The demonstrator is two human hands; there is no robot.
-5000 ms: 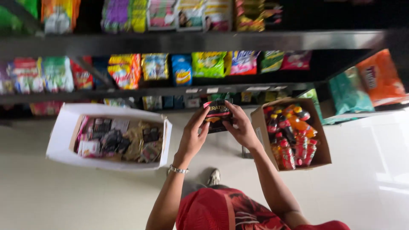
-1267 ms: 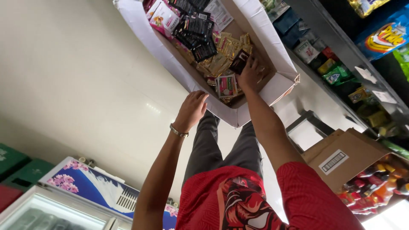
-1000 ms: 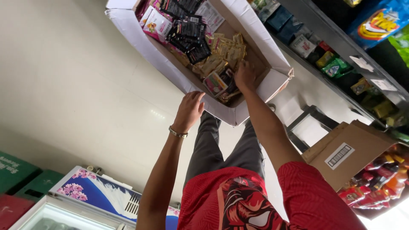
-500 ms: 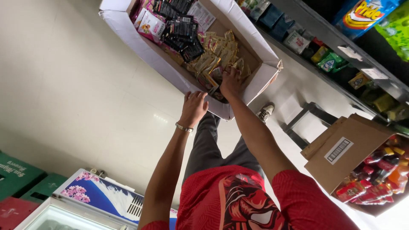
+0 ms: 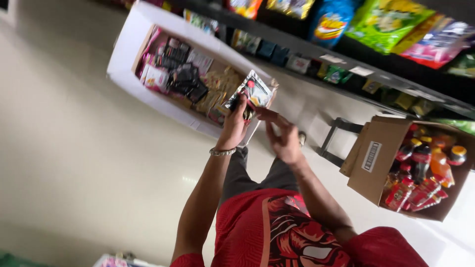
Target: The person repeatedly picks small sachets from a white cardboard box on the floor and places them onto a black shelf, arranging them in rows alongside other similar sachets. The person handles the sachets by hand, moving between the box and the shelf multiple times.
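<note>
Silvery sachet pack (image 5: 250, 94) now lifted out of white box (image 5: 126, 54), above its near corner. Left hand (image 5: 235, 126) fingers closed round pack; right hand (image 5: 283, 141) withdrawn, fingers spread, empty, just beside.

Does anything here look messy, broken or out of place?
Nothing looks spilled or broken. The sachets in the white box lie in a loose jumble rather than rows, and the brown carton of bottles sits tilted. The left hand holds a shiny packet; the picture is motion-blurred.
</note>
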